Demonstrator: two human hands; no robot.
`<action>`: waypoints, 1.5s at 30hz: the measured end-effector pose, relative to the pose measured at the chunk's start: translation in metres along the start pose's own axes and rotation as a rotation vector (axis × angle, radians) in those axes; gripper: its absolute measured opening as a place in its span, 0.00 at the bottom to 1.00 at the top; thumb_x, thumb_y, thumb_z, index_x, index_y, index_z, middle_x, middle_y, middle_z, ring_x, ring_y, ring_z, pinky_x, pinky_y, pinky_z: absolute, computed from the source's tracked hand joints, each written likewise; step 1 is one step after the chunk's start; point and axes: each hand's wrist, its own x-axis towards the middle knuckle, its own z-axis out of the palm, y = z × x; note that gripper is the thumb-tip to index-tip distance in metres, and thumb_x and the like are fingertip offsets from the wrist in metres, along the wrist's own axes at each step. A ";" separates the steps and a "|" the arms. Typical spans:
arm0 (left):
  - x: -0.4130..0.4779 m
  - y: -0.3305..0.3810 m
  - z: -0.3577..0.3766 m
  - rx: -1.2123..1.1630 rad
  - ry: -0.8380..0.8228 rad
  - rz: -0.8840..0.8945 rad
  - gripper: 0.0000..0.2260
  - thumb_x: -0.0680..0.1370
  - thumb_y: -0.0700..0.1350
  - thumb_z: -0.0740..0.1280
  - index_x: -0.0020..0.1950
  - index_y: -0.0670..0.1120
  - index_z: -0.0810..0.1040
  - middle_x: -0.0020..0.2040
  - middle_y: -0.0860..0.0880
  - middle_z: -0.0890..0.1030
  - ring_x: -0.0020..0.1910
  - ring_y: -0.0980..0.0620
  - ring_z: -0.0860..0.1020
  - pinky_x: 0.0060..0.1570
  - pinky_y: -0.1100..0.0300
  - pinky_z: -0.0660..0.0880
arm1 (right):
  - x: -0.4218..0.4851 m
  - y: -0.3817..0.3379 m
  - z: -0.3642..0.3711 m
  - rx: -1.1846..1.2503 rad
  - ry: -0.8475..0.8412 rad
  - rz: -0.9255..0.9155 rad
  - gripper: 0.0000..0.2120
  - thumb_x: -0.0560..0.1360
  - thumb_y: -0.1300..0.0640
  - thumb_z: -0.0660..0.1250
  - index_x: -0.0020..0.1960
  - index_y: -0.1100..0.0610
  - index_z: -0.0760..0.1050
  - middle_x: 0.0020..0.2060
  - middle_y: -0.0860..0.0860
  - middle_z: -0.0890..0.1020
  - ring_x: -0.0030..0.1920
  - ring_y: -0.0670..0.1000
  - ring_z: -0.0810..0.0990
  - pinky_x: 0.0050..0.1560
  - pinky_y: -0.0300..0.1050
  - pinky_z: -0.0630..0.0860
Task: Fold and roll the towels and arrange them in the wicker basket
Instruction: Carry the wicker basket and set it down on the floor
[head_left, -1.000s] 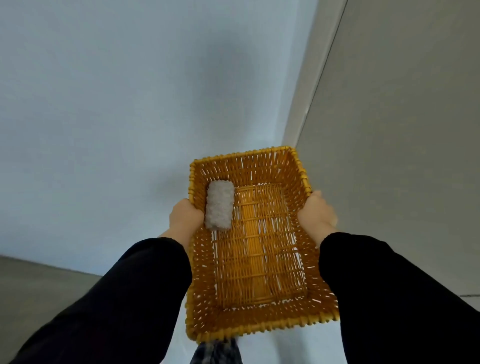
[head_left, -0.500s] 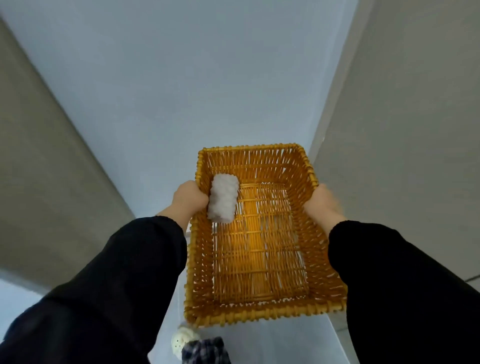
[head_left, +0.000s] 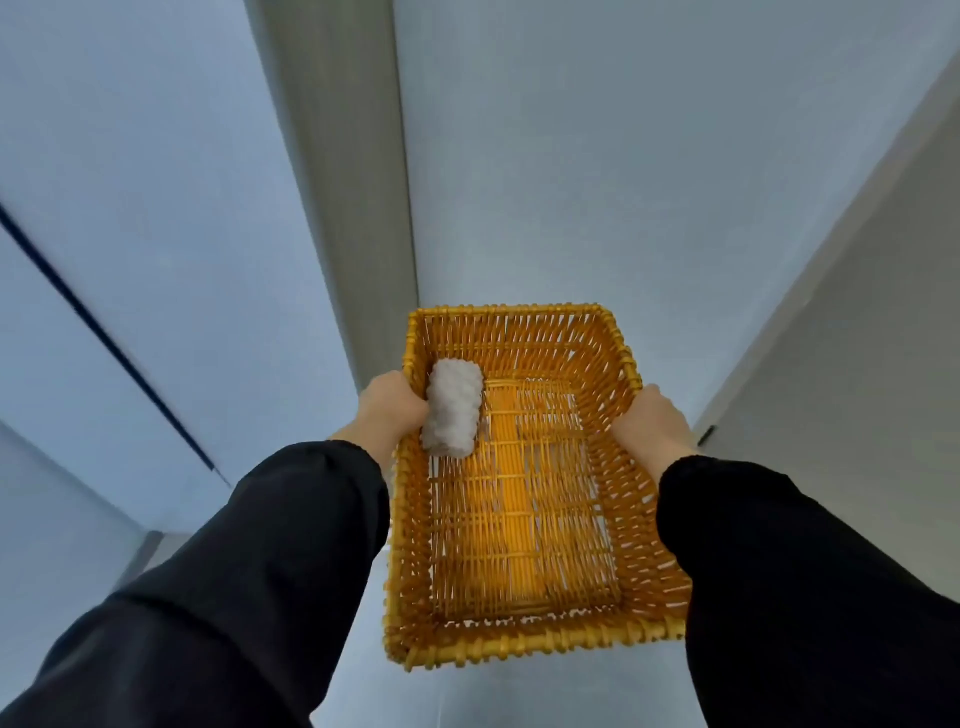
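Holding the wicker basket up by its side walls, my left hand and right hand each wrap the rim. One rolled towel lies inside against the left wall; tipping could roll it out.

Both your arms reach forward in black sleeves, wrists bare. Your left hand is curled into a fist-like grip, fingers wrapped inward over the left rim of the wicker basket, knuckles facing you. Your right hand mirrors it on the opposite rim, fingers hooked over the edge and hidden past it, with the back of the hand toward you.
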 end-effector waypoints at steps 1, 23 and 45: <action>-0.010 -0.024 -0.009 0.004 0.002 -0.023 0.08 0.75 0.41 0.63 0.36 0.47 0.69 0.33 0.50 0.71 0.38 0.47 0.73 0.39 0.57 0.70 | -0.017 -0.015 0.011 0.000 -0.020 -0.012 0.13 0.76 0.58 0.59 0.58 0.61 0.67 0.52 0.59 0.77 0.54 0.62 0.77 0.48 0.50 0.71; -0.102 -0.456 -0.161 -0.145 0.222 -0.551 0.10 0.74 0.37 0.62 0.33 0.44 0.69 0.32 0.48 0.72 0.33 0.49 0.72 0.36 0.58 0.69 | -0.193 -0.362 0.251 -0.109 -0.285 -0.578 0.06 0.76 0.57 0.59 0.50 0.56 0.63 0.39 0.51 0.71 0.41 0.56 0.71 0.42 0.47 0.69; -0.011 -0.678 -0.251 -0.200 0.301 -0.864 0.06 0.75 0.42 0.64 0.40 0.42 0.76 0.36 0.47 0.78 0.38 0.47 0.77 0.38 0.57 0.71 | -0.189 -0.623 0.426 -0.179 -0.464 -0.817 0.06 0.74 0.61 0.62 0.50 0.56 0.68 0.36 0.49 0.74 0.33 0.51 0.73 0.29 0.41 0.69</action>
